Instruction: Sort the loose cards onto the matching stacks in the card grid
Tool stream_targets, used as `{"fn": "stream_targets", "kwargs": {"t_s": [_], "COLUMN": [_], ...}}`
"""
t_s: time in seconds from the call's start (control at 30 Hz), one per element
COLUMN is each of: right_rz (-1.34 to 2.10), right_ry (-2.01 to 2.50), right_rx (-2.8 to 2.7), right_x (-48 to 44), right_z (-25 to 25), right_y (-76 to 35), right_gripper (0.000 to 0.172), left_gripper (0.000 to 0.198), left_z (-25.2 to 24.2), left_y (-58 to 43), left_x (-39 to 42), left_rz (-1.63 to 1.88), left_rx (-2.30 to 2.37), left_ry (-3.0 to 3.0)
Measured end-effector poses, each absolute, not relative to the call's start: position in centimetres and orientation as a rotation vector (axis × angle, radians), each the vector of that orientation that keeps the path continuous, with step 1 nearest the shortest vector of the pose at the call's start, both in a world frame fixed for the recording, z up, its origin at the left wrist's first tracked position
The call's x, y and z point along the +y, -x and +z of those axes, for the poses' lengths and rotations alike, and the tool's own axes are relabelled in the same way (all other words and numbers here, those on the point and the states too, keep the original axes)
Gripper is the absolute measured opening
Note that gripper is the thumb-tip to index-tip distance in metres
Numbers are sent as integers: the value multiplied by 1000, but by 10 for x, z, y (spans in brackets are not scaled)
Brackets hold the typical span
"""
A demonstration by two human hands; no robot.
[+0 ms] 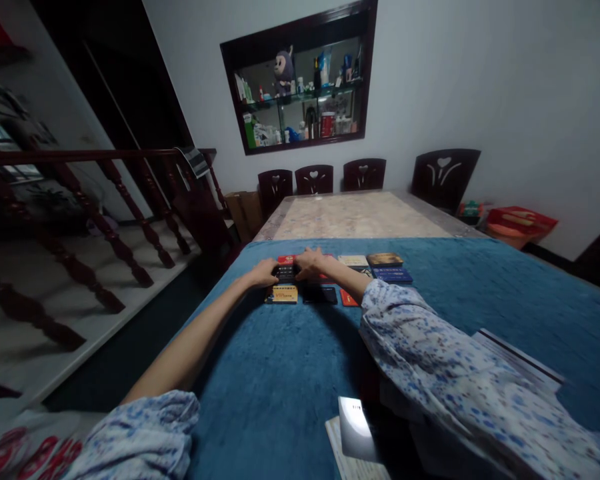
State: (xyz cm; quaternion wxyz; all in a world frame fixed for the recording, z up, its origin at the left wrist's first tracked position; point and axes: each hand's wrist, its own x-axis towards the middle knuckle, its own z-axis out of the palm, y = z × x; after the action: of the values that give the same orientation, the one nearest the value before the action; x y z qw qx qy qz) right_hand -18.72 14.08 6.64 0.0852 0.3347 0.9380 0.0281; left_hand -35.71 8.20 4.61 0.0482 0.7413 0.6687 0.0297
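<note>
Cards lie in rows on the blue cloth (275, 360). A black card (285, 273) with pale print sits between my two hands. My left hand (264, 273) has its thumb and fingers bent at the card's left edge. At its right edge is my right hand (310, 263), fingers curled down, covering part of the cards beneath. A red card (286, 259) shows just behind the black one. Nearer me lie a yellow card (283, 294), a dark card (320, 295) and an orange-red card (349, 297), partly hidden by my right forearm.
Right of my hands are a blue card (392, 275), a brown-gold card (385, 259) and a whitish card (353, 261). A shiny white card (356, 427) lies on papers near me. Dark chairs (314, 180) stand beyond the table; a wooden railing (110, 227) runs left.
</note>
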Motion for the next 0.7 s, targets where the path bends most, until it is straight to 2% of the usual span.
{"fn": "stream_targets", "kwargs": {"t_s": [0.23, 0.5, 0.7], "right_rz": [-1, -28, -11], "right_ry": [-1036, -1108, -1098], "right_rx": [2813, 2794, 2774], "right_x": [142, 144, 147], "right_z": [67, 64, 61], "right_y": [194, 202, 204], "right_gripper": [39, 47, 47], "left_gripper": [40, 44, 48], "left_z": [46, 48, 45], "left_y": [362, 362, 364], "left_x": [84, 86, 87], "left_rz": [78, 75, 82], "left_rx": [2058, 1992, 1980], "left_ry": [-2254, -2199, -2275]}}
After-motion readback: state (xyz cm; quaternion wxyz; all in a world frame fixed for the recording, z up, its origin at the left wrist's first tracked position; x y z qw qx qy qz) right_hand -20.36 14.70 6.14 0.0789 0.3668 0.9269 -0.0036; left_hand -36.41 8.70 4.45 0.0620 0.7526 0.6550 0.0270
